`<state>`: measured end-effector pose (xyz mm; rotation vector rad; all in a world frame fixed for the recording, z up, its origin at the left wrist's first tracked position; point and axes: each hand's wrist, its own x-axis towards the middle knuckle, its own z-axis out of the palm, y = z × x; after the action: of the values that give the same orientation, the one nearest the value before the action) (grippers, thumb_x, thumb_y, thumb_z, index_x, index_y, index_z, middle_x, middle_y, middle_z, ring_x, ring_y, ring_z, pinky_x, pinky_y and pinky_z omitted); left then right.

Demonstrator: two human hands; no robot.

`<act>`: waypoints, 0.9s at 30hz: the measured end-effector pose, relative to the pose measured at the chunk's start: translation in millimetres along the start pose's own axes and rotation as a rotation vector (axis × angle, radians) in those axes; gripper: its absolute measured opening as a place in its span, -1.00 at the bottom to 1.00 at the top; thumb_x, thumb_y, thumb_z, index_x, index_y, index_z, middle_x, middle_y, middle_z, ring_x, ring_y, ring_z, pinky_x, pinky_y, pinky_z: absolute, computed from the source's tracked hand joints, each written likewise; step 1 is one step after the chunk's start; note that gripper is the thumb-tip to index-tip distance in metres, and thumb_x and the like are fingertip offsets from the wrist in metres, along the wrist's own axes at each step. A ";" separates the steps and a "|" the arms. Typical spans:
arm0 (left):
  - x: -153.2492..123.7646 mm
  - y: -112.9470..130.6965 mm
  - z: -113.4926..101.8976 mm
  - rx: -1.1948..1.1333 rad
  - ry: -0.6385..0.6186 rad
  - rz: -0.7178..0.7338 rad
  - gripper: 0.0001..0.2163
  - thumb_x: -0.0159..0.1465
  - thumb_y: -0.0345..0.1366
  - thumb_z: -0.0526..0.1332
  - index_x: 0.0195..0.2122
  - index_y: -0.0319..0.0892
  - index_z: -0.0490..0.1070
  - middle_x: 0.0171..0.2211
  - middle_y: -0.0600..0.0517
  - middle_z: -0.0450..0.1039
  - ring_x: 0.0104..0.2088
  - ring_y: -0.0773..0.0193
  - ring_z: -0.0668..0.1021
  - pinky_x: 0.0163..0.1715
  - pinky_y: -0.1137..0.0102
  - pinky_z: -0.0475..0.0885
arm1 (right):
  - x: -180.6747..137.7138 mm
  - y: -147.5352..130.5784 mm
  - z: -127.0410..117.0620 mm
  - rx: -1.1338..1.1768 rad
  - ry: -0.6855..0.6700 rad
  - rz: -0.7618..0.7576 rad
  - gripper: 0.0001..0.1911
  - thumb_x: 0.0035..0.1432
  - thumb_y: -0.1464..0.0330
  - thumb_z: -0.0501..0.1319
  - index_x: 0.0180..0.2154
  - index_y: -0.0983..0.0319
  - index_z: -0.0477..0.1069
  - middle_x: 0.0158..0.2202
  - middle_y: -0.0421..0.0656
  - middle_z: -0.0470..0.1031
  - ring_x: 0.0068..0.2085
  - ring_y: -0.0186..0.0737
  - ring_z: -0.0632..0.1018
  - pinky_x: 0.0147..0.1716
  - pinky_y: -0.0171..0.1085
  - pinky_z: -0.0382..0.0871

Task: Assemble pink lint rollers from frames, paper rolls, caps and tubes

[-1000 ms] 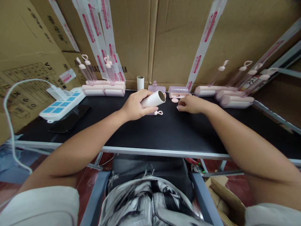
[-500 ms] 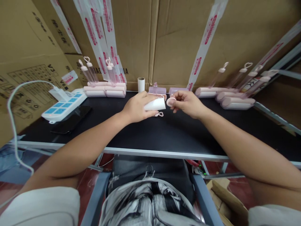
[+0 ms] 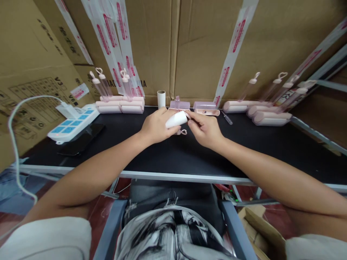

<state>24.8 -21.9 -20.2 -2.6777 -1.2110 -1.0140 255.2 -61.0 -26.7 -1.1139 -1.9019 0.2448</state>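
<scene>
My left hand (image 3: 157, 126) is closed around a white tube (image 3: 176, 119), which tilts with its right end slightly raised. My right hand (image 3: 204, 128) pinches a small pale pink disc-shaped cap (image 3: 187, 115) against that right end; fingers cover most of it. Just below the tube, a heart-shaped pink loop (image 3: 183, 132) lies on the black table. Behind my hands stands another white tube (image 3: 161, 99), upright. Beside it are a translucent lilac case (image 3: 180, 105) and a second lilac case (image 3: 205, 105) with an open pink tray (image 3: 207, 112) before it.
Pink cases with clear heart-topped tubes (image 3: 126, 85) stand at the back left, more pink cases (image 3: 273, 118) at the right. A power strip (image 3: 73, 124) and a black phone (image 3: 81, 141) lie left. A small screwdriver-like tool (image 3: 227, 117) lies right of my hands. Cardboard (image 3: 151, 43) walls the back.
My right hand has moved left, bringing the pink cap from beside the tube up against its end. The tube's right end has tilted up a little. The tray and small tool are now uncovered.
</scene>
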 end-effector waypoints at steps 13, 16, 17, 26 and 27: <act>2.3 -6.6 0.3 -0.038 0.088 0.019 -0.55 0.31 -0.07 0.39 0.15 -0.17 0.61 0.00 -0.11 0.61 -0.03 0.01 0.66 0.07 0.16 0.57 | -12.2 16.3 14.2 0.109 -0.160 -0.217 -0.02 0.40 0.16 0.30 0.66 0.03 -0.08 0.65 -0.06 0.08 0.58 0.24 0.26 0.49 0.27 0.30; 1.8 -1.4 -0.5 -0.078 0.100 0.017 -0.55 0.32 -0.06 0.36 0.15 -0.19 0.59 0.04 -0.13 0.62 0.01 -0.02 0.67 0.12 0.13 0.57 | -10.3 13.7 14.5 0.247 -0.177 -0.148 -0.07 0.39 0.05 0.33 0.63 0.02 0.05 0.64 -0.06 0.09 0.55 0.23 0.30 0.46 0.21 0.36; 1.4 1.3 -0.4 -0.108 0.102 0.013 -0.54 0.33 -0.06 0.34 0.17 -0.19 0.57 0.07 -0.15 0.63 0.04 -0.03 0.66 0.16 0.12 0.56 | -9.0 12.2 15.4 0.326 -0.164 -0.104 -0.09 0.37 0.00 0.34 0.60 0.02 0.11 0.63 -0.06 0.12 0.53 0.22 0.34 0.43 0.18 0.41; 3.8 -4.4 -5.9 -0.571 -0.309 0.222 0.07 0.20 0.28 0.43 0.59 -0.11 0.05 0.43 -0.28 0.38 0.26 -0.22 0.59 0.19 0.02 0.59 | 8.9 -1.1 4.6 0.961 -0.094 0.388 -0.41 0.09 -0.10 0.54 0.02 0.07 0.54 -0.08 -0.11 0.69 -0.06 -0.02 0.69 -0.13 -0.10 0.68; 4.9 -8.1 -7.3 -0.550 -0.309 0.231 0.11 0.16 0.32 0.46 0.60 -0.07 0.05 0.44 -0.29 0.36 0.28 -0.24 0.57 0.19 0.00 0.59 | 10.3 -1.7 2.3 1.002 -0.107 0.427 -0.44 0.11 -0.10 0.52 -0.04 0.10 0.53 -0.13 -0.11 0.69 -0.08 -0.01 0.69 -0.19 -0.11 0.68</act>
<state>17.7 -15.2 -13.4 -3.4010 -0.6886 -1.0475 250.3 -53.3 -20.9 -0.7679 -1.2851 1.3419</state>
